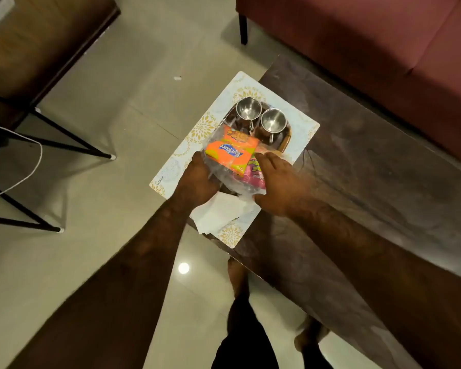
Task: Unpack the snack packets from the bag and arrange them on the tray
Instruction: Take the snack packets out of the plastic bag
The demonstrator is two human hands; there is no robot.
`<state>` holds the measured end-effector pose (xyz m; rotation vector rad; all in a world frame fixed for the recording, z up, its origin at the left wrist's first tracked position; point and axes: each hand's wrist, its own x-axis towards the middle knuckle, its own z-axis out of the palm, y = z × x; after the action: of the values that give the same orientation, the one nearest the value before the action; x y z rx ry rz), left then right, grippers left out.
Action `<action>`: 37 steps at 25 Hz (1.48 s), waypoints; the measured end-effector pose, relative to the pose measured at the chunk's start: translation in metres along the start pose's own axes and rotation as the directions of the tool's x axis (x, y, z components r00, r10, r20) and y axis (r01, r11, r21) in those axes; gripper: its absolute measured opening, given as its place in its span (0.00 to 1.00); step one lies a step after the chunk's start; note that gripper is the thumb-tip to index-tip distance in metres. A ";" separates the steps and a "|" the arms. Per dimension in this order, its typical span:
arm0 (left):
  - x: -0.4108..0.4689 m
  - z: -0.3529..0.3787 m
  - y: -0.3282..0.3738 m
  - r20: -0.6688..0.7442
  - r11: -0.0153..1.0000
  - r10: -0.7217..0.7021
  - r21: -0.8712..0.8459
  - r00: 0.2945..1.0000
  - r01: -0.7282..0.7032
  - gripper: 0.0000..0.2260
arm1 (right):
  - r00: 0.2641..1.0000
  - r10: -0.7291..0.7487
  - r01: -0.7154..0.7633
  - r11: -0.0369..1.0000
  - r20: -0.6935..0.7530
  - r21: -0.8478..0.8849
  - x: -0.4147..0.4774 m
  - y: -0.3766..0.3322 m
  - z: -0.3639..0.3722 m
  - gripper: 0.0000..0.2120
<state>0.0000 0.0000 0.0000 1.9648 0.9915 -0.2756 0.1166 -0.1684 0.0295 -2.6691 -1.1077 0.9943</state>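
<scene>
A clear plastic bag lies over the near part of the tray, which rests on a white placemat with gold flowers. Inside the bag I see an orange snack packet and a pink packet beside it. My left hand grips the bag's left side. My right hand holds the bag's right edge, its fingers at the bag's mouth beside the orange packet. Most of the tray is hidden under the bag.
Two steel cups stand on the tray's far end. White paper napkins lie on the mat near me. The mat sits at the corner of a dark wooden table. A maroon sofa is behind it, a chair to the left.
</scene>
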 end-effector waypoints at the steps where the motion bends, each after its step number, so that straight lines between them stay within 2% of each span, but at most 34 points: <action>1: 0.004 0.001 0.000 0.017 0.994 -0.035 -0.106 0.999 0.037 0.30 | 1.000 -0.006 0.006 1.000 0.012 0.001 0.006 -0.003 0.004 0.49; 3: 0.010 0.003 0.001 0.057 0.949 -0.094 -0.297 0.994 0.107 0.29 | 1.000 0.006 -0.006 1.000 0.012 0.009 0.015 -0.010 0.009 0.51; 7: 0.019 0.012 0.010 0.102 0.785 -0.183 -0.584 0.978 0.208 0.25 | 0.999 0.023 -0.023 1.000 0.029 0.006 0.034 -0.025 0.020 0.54; 11: 0.021 0.011 0.016 0.200 0.660 -0.183 -0.701 0.962 0.271 0.14 | 0.996 0.068 -0.070 0.997 -0.065 -0.035 0.038 -0.035 0.016 0.50; 13: 0.021 0.006 0.015 0.190 0.671 -0.144 -0.703 0.971 0.236 0.11 | 0.993 0.053 -0.060 0.995 -0.103 -0.073 0.039 -0.036 0.010 0.44; 16: 0.021 0.002 0.012 0.122 0.802 -0.081 -0.581 0.989 0.137 0.14 | 0.995 0.045 -0.050 0.997 -0.093 -0.060 0.039 -0.033 -0.005 0.37; 18: 0.020 -0.001 0.013 0.147 0.796 -0.073 -0.587 0.986 0.147 0.15 | 0.995 0.032 -0.035 0.999 -0.095 -0.031 0.036 -0.033 -0.013 0.32; 21: 0.015 -0.006 0.019 0.216 0.683 -0.095 -0.696 0.972 0.222 0.17 | 0.983 0.043 -0.042 0.999 -0.179 0.005 0.030 -0.034 -0.025 0.23; 23: 0.010 -0.009 0.023 0.248 0.612 -0.089 -0.750 0.965 0.250 0.18 | 0.975 0.092 -0.084 0.995 -0.203 0.048 0.025 -0.031 -0.032 0.20; 25: 0.003 -0.016 0.024 0.297 0.489 -0.028 -0.829 0.955 0.272 0.22 | 0.972 0.141 -0.125 0.987 -0.188 0.097 0.019 -0.026 -0.039 0.19; 27: -0.002 -0.021 0.025 0.368 0.398 0.067 -0.862 0.927 0.314 0.20 | 0.976 0.154 -0.129 0.979 -0.152 0.158 0.013 -0.021 -0.043 0.18; 29: -0.008 -0.024 0.031 0.364 0.435 0.075 -0.850 0.929 0.298 0.11 | 0.986 0.133 -0.106 0.967 -0.101 0.233 0.008 -0.017 -0.045 0.18; 31: -0.010 -0.026 0.040 0.267 0.568 0.021 -0.796 0.963 0.209 0.03 | 0.991 0.114 -0.089 0.948 -0.064 0.306 0.003 -0.014 -0.048 0.18; 33: -0.011 -0.030 0.051 0.196 0.656 0.012 -0.742 0.981 0.140 0.05 | 0.992 0.108 -0.080 0.937 -0.065 0.340 -0.003 -0.013 -0.054 0.20; 37: -0.011 -0.038 0.074 0.128 0.622 -0.095 -0.767 0.987 0.159 0.07 | 0.989 0.094 -0.058 0.955 -0.111 0.292 -0.021 -0.019 -0.074 0.25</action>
<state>0.0401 0.0034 0.0740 1.0713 0.9773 0.0226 0.1383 -0.1570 0.1046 -2.5128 -0.7740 0.9074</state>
